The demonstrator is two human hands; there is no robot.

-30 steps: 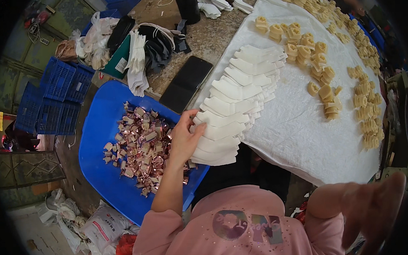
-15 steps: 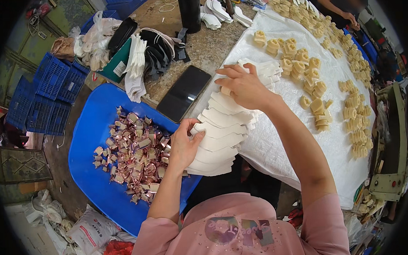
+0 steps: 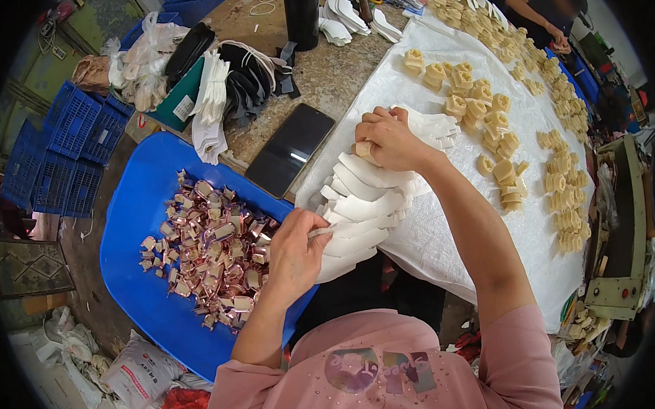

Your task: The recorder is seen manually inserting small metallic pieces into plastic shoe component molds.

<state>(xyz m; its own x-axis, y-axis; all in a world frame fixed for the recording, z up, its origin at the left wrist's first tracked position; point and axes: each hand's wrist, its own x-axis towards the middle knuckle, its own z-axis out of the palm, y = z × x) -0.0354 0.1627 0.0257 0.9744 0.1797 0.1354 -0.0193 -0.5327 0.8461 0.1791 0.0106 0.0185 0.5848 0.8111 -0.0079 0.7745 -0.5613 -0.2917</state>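
A fanned row of white, thin, shaped pieces [image 3: 364,206] overlaps along the table's near edge in front of me. My left hand [image 3: 294,251] is closed at the row's left end, thumb and forefinger pinching the edge of one white piece. Over the row's far part, my right hand [image 3: 392,137] is closed around a small cream-coloured curled piece [image 3: 365,152], which rests against the white pieces. Its underside is hidden. To the right, several similar cream curled pieces [image 3: 477,109] lie in clusters on a white woven sheet [image 3: 444,207].
At my left stands a blue tub [image 3: 134,213] heaped with shiny pink-and-beige parts [image 3: 216,242]. A black phone [image 3: 290,149] lies on the table beside a green box [image 3: 180,101] with white and black strips. A dark post [image 3: 302,19] rises behind. Another person [image 3: 538,9] works at the far right.
My right hand's fingers have curled in around the cream piece. My left hand has moved slightly down and now pinches a white piece's edge. The view has shifted a little.
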